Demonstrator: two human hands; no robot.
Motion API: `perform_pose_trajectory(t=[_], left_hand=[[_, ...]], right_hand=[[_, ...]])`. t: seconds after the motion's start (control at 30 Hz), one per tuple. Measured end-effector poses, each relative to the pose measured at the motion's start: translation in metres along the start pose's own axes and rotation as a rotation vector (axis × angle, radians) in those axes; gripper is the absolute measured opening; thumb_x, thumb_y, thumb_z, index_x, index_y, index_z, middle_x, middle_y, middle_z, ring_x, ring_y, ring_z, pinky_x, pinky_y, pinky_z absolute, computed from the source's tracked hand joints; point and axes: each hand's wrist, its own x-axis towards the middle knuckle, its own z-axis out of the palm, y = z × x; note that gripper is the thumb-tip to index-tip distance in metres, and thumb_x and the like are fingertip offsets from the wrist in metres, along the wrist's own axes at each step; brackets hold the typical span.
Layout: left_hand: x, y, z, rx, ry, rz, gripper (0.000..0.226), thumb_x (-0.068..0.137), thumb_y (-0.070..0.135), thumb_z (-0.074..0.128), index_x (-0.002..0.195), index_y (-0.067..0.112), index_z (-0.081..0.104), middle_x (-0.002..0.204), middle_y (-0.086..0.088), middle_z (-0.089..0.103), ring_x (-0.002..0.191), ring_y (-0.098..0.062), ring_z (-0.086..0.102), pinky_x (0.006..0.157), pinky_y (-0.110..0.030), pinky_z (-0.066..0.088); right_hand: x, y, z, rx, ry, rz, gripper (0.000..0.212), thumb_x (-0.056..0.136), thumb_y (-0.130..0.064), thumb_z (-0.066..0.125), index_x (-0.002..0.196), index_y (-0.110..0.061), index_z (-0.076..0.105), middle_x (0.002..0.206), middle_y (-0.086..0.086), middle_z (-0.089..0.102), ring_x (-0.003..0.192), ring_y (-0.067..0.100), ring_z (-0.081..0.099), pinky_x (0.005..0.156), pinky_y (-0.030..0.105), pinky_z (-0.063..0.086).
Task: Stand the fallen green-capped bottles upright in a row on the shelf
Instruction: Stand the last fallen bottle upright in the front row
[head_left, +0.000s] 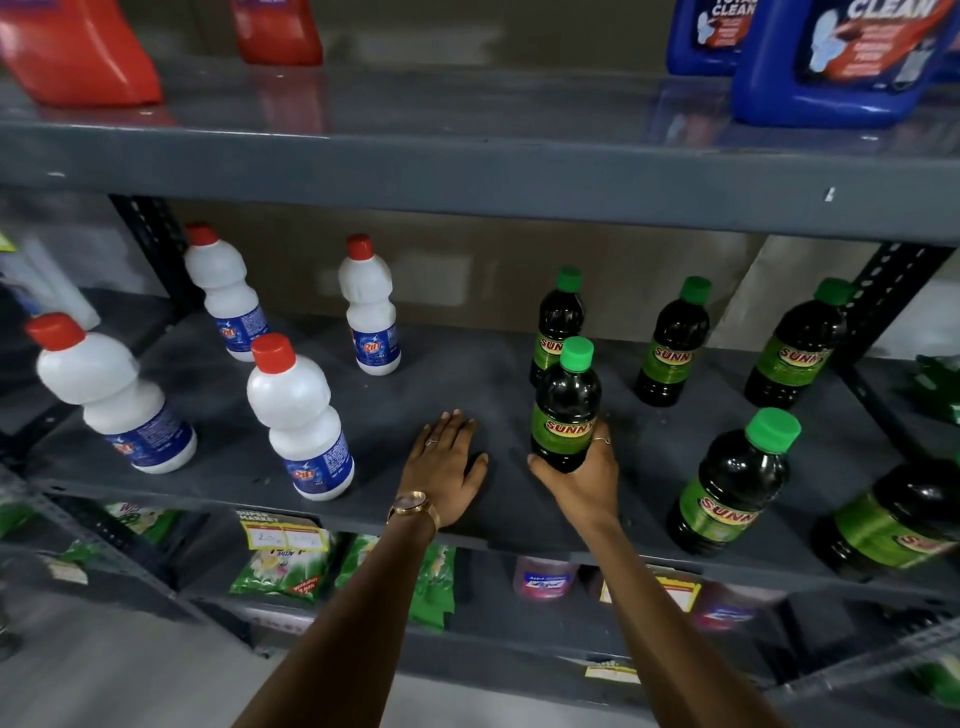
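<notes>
The right hand (582, 475) is gripping an upright green-capped bottle (566, 405) of dark liquid on the shelf (467, 364), the left hand (447, 460) lying flat, fingers spread.

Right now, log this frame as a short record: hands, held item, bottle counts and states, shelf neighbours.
left hand: flat, palm down on the middle shelf, holding nothing
right hand: gripping the base of a green-capped bottle
held bottle state: upright, at the shelf front
green-capped bottles visible: six, one cut off at the right edge
fallen ones: none seen
white bottles: four, red caps, upright, on the shelf's left side
upper shelf: red containers left, blue jugs right
</notes>
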Motion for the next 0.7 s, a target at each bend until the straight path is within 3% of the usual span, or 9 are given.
perform_pose_trajectory(t=[0.07,0.17,0.4,0.47,0.57,0.7], left_hand=[[0.0,0.0,0.0,0.002,-0.001,-0.005,0.057,0.096,0.041,0.034,0.146,0.017,0.023,0.159,-0.006,0.019,0.148,-0.018,0.01,0.121,-0.036,0.004],[0.0,0.0,-0.001,0.0,-0.004,-0.005,0.057,0.096,0.041,0.034,0.146,0.017,0.023,0.159,-0.006,0.02,0.148,-0.019,0.011,0.121,-0.036,0.004],[0.0,0.0,0.0,0.0,-0.021,-0.006,0.056,0.096,0.041,0.034,0.146,0.017,0.023,0.159,-0.006,0.019,0.148,-0.019,0.01,0.121,-0.037,0.005],[0.0,0.0,-0.001,-0.002,-0.03,-0.006,0.056,0.097,0.041,0.033,0.146,0.016,0.023,0.159,-0.006,0.019,0.148,-0.019,0.01,0.121,-0.038,0.005],[0.001,0.0,0.0,0.011,-0.044,-0.008,0.057,0.097,0.041,0.033,0.146,0.016,0.022,0.159,-0.007,0.017,0.148,-0.02,0.009,0.121,-0.038,0.005],[0.0,0.001,-0.001,0.014,-0.044,-0.01,0.056,0.097,0.039,0.033,0.147,0.015,0.022,0.159,-0.008,0.018,0.148,-0.021,0.01,0.121,-0.038,0.006]], right_hand=[[0.0,0.007,-0.005,0.029,-0.024,-0.003,0.068,0.062,-0.02,0.085,0.122,-0.018,0.052,0.107,-0.004,0.064,0.107,0.02,0.062,0.084,0.024,0.049],[0.003,0.006,-0.006,0.077,-0.023,-0.005,0.067,0.06,-0.022,0.089,0.118,-0.016,0.056,0.11,0.0,0.067,0.105,0.018,0.064,0.089,0.032,0.052],[0.01,0.0,-0.02,0.012,-0.161,-0.03,0.058,0.055,-0.024,0.092,0.104,-0.019,0.061,0.101,-0.001,0.067,0.098,0.018,0.065,0.084,0.029,0.052],[0.001,-0.004,-0.027,-0.036,-0.194,-0.026,0.059,0.054,-0.028,0.092,0.106,-0.019,0.063,0.096,-0.008,0.066,0.092,0.01,0.064,0.077,0.016,0.048],[-0.026,-0.002,-0.04,-0.064,-0.23,-0.045,0.053,0.049,-0.038,0.093,0.091,-0.039,0.061,0.087,-0.027,0.063,0.083,-0.013,0.062,0.069,0.002,0.043],[-0.058,0.001,-0.048,-0.126,-0.259,-0.056,0.053,0.048,-0.055,0.087,0.09,-0.041,0.058,0.085,-0.024,0.065,0.082,-0.011,0.062,0.076,0.01,0.048]])
